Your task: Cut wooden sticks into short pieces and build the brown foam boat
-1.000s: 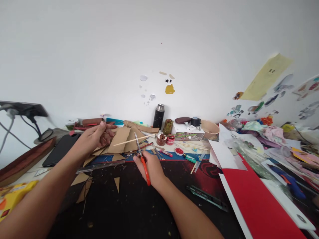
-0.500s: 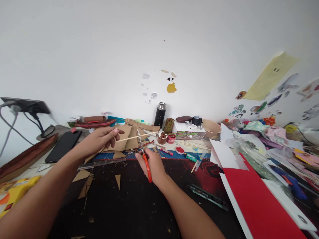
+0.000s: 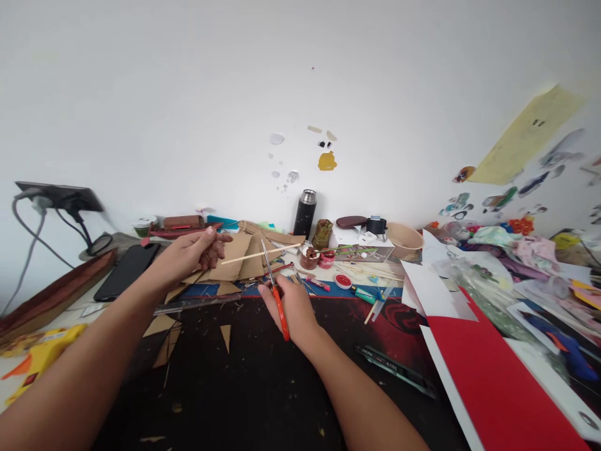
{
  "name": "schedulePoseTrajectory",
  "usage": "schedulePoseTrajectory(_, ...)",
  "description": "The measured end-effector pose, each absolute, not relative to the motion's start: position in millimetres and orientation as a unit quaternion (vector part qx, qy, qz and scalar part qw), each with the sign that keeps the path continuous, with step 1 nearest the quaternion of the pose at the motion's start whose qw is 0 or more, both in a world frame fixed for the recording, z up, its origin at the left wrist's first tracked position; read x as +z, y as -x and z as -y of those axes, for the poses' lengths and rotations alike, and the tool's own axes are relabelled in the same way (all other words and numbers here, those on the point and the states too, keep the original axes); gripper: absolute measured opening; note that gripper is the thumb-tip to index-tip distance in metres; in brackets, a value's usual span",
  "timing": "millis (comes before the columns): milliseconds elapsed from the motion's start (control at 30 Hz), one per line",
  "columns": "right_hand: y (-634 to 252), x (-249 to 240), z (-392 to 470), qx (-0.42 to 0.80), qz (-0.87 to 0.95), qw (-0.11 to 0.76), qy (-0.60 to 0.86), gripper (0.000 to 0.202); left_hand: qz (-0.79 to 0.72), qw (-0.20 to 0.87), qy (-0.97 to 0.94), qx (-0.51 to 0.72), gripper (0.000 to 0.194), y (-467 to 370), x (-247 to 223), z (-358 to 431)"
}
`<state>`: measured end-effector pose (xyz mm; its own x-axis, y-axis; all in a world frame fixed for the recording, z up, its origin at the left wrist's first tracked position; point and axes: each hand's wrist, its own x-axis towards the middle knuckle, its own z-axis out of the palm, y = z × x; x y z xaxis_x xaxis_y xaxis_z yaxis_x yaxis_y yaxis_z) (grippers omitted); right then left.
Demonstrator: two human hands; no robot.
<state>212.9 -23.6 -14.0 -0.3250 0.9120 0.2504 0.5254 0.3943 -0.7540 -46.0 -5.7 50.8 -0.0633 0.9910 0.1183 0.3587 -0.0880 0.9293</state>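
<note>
A thin pale wooden stick (image 3: pixel 244 257) slants above scraps of brown cardboard (image 3: pixel 233 268), rising to the right. My left hand (image 3: pixel 200 254) is at its left end with fingers curled; the exact grip there is partly hidden. In my right hand (image 3: pixel 295 307) are scissors (image 3: pixel 280 313) with orange handles, blades pointing up and away from me. The blades cross the stick near its middle; whether they bite into it I cannot make out. Beyond the stick's right end stands a small brown pot (image 3: pixel 309 258).
A black flask (image 3: pixel 305 214) stands against the wall. On the dark mat lie a green-black cutter (image 3: pixel 397 371) and cardboard bits (image 3: pixel 226 337). At left are a phone (image 3: pixel 126 272) and a yellow glue gun (image 3: pixel 47 358); at right, red card (image 3: pixel 493 369) and white paper (image 3: pixel 434 291).
The whole view has shifted slightly to the right. My left fingers look a little more turned up; the scissors stay across the stick.
</note>
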Motion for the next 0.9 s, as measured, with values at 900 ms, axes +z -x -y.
schedulePoseTrajectory(900,-213,-15,23,0.268,0.771,0.331,0.473,0.022,-0.573,0.324,-0.545,0.519,0.083,36,63,12)
